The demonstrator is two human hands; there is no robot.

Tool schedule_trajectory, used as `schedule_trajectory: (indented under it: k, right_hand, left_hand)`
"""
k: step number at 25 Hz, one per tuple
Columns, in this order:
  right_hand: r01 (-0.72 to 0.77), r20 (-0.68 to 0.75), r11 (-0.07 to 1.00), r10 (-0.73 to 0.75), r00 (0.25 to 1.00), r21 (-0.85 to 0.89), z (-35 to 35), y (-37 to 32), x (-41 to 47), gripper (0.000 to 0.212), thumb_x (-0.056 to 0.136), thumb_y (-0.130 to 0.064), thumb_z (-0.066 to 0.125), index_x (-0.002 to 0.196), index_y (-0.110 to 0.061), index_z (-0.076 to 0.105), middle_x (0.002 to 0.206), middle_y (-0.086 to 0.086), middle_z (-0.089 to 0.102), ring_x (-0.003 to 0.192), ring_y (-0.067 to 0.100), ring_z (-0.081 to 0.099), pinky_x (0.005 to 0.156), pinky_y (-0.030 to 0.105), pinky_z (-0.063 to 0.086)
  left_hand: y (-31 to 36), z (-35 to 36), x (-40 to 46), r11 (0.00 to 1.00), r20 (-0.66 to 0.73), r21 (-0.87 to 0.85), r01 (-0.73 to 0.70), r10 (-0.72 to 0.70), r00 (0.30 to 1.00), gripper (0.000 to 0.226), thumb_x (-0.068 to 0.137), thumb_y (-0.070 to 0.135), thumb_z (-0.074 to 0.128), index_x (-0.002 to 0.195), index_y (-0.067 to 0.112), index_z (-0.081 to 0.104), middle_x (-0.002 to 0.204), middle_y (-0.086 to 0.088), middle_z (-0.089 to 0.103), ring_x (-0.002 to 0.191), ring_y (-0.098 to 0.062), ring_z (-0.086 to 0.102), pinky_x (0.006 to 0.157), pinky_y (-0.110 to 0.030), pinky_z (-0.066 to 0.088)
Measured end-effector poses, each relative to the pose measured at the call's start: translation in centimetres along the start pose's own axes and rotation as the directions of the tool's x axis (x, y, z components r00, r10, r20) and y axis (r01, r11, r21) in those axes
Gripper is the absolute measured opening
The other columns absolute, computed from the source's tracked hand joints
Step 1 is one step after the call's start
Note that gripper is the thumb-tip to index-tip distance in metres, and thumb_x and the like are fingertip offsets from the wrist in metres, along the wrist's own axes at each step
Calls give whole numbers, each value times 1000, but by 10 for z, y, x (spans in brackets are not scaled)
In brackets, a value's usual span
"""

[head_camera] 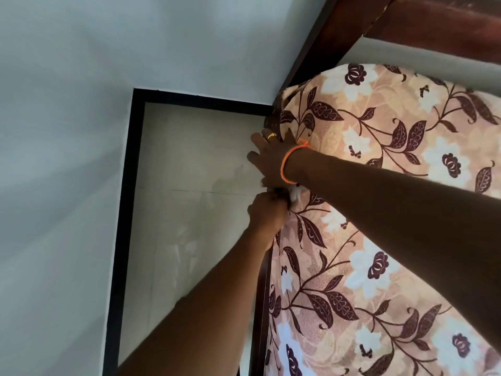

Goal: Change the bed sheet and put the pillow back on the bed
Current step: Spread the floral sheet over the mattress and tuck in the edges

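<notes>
Fingers of the left hand (267, 210) curl tight on the bed sheet (379, 213) edge at the mattress side, knuckles outward, a white bit of cloth bunched just beyond them. Two hands work here, on one floral sheet. Farther off, at twelve o'clock from the left, the right hand (268, 158) spreads its fingers fairly wide, pressing the sheet's corner fold; a ring (271, 136) and orange wristband (288, 165) show. From both hands the sheet spreads toward three o'clock, with the wooden headboard (406, 20) farthest.

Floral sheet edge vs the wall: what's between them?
Head view: a bare strip of pale floor with black skirting at the wall; both hands work the floral sheet edge.
</notes>
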State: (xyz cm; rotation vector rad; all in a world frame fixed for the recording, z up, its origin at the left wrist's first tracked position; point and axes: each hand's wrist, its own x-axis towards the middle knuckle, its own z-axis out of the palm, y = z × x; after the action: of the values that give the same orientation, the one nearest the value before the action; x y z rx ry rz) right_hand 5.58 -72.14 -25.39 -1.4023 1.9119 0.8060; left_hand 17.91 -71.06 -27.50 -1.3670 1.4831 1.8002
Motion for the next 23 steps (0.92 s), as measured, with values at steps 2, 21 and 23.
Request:
schedule_trajectory:
  k: [2, 21, 23]
  right_hand:
    - [-2, -57, 999, -1, 998, -54, 3, -8, -3, 55, 93, -35, 56, 142, -14, 41, 156, 19, 12, 145, 42, 8, 110, 71, 13]
    - [181, 194, 977, -157, 968, -112, 73, -161, -113, 34, 97, -26, 47, 126, -13, 58, 129, 10, 58, 120, 31, 54, 97, 45, 41]
    - [98, 106, 992, -106, 989, 83, 76, -159, -110, 33, 94, -29, 51, 121, -13, 58, 125, 11, 56, 116, 33, 55, 95, 46, 42]
  left_hand:
    - [-1, -6, -7, 984, 55, 103, -142, 137, 989, 38, 87, 36, 47, 104, 11, 69, 106, -13, 71, 96, -29, 66, 93, -45, 52]
    - [-166, 6, -106, 977, 98, 64, 203, -208, 973, 24, 91, 29, 52, 86, 12, 68, 106, -17, 72, 101, -32, 67, 94, -43, 53]
    - [-161, -1, -101, 973, -2, 203, 111, -113, 994, 18, 90, 19, 58, 74, 12, 60, 103, -21, 71, 98, -36, 66, 86, -40, 55]
